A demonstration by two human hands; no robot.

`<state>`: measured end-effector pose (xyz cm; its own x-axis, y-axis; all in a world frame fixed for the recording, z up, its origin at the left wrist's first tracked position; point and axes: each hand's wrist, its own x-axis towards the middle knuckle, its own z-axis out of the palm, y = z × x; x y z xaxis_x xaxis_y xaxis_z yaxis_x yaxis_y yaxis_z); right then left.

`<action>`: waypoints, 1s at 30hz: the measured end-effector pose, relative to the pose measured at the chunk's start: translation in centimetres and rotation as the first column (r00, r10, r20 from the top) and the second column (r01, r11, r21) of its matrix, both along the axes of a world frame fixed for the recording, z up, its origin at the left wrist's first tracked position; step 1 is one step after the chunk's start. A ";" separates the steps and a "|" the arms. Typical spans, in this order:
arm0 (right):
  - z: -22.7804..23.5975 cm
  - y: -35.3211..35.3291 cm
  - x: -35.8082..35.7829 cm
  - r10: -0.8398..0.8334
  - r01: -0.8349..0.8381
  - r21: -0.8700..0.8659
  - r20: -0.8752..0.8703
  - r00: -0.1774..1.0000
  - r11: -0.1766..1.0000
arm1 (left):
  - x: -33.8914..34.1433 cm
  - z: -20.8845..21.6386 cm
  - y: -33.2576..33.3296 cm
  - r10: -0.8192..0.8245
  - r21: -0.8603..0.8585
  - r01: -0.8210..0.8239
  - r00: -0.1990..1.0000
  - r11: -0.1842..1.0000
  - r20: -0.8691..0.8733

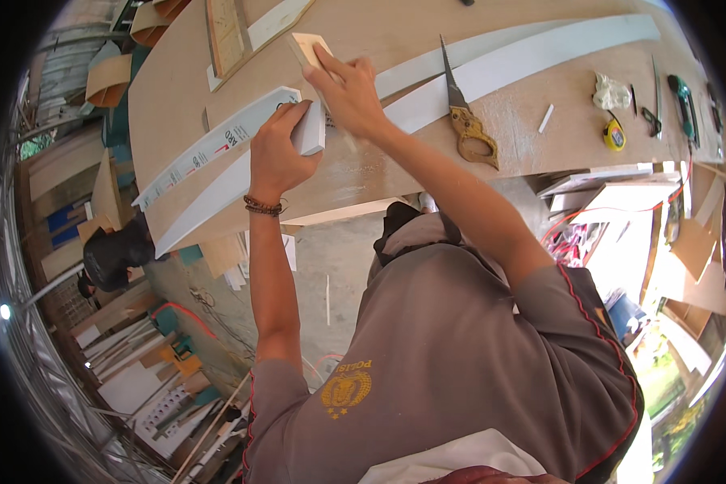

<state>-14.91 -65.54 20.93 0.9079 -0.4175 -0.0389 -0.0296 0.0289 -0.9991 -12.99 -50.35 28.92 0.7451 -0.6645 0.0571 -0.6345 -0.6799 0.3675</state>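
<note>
My left hand (pixel 282 149) is closed around the end of a white board strip (pixel 211 198), which stretches away to the left over the table. Beside it lies another white strip (pixel 218 145) with printing on its face. My right hand (pixel 343 93), just beyond the left, grips a small flat wooden block (pixel 308 50) with its fingers along the face. The block is tilted near the strip's end; I cannot tell whether they touch. A handsaw (pixel 464 121) with a worn yellow handle lies on the table right of my right hand.
Long white strips (pixel 532 56) cross the wooden table (pixel 395 173), which has pale dust on it. A yellow tape measure (pixel 614 134), a crumpled plastic bag (pixel 611 92) and a green corded power tool (pixel 683 105) lie rightward. A person in black (pixel 117 256) is at the left.
</note>
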 end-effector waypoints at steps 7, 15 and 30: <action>0.3 -2.3 -6.7 0.039 -0.039 0.007 0.019 0.999 0.999 | 1.1 0.9 -0.1 -0.018 -0.018 0.017 0.999 1.000 -0.048; 0.5 -3.2 0.6 0.019 -0.019 0.020 -0.020 1.000 1.000 | 0.5 1.6 -2.0 -0.040 -0.001 0.040 0.999 0.999 0.009; -1.8 -3.4 -6.7 0.099 -0.058 -0.216 0.185 0.978 0.975 | 1.6 3.9 -2.6 -0.092 -0.071 0.093 0.995 0.993 0.023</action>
<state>-21.59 -68.98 19.17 0.9197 -0.3248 0.2206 0.1705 -0.1756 -0.9696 -11.43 -52.96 32.86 0.6788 -0.7242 0.1214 -0.7012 -0.5902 0.4000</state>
